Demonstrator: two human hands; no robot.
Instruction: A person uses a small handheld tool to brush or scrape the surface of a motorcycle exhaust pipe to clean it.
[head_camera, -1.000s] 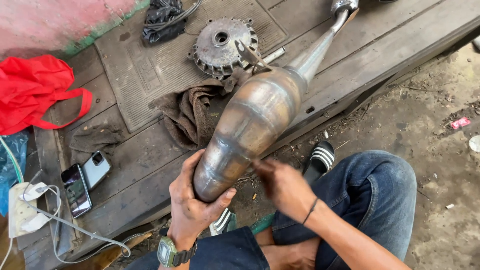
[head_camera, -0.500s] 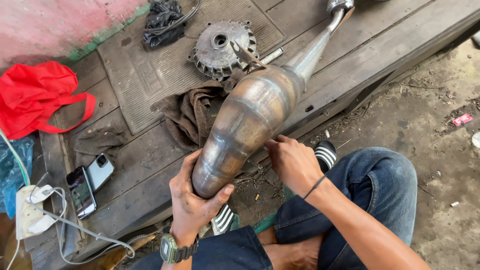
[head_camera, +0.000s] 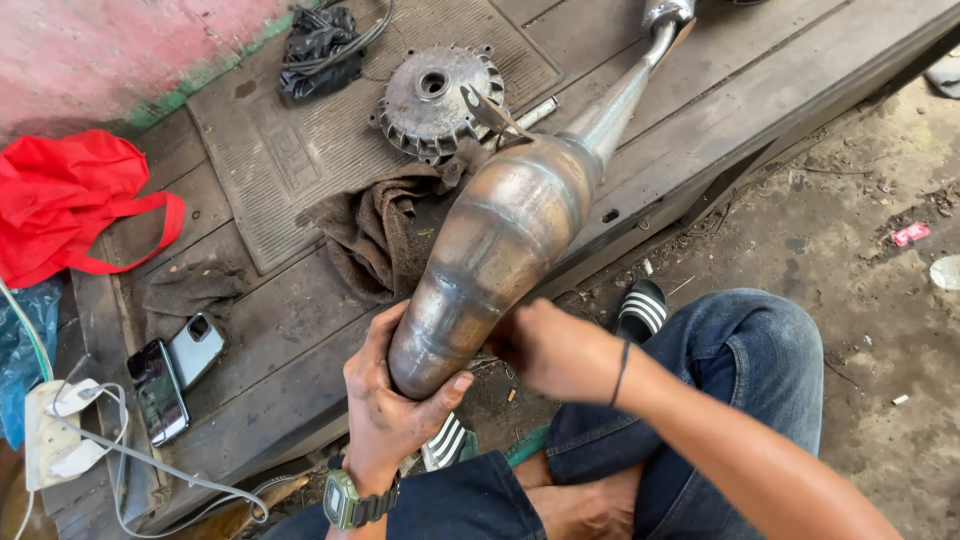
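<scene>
A large steel exhaust pipe (head_camera: 500, 235) with a bulging, heat-stained body lies slanted across a wooden platform (head_camera: 700, 110), its thin end pointing up right. My left hand (head_camera: 385, 410), with a wristwatch, wraps around the pipe's blunt lower end from below. My right hand (head_camera: 555, 350), with a thin black band on the wrist, presses against the pipe's right side near that same end; its fingers are closed, and what they hold is hidden. My knees in blue jeans and striped sandals are below.
A round metal hub (head_camera: 432, 100) and a brown rag (head_camera: 375, 235) lie on a rubber mat (head_camera: 260, 150). A red bag (head_camera: 70, 205) sits at left. Two phones (head_camera: 175, 370), a power strip (head_camera: 55, 440) and cables lie at lower left. Dirt ground is at right.
My right hand has slid up from my knee along the pipe's lower right side. The left hand keeps its grip on the pipe's end.
</scene>
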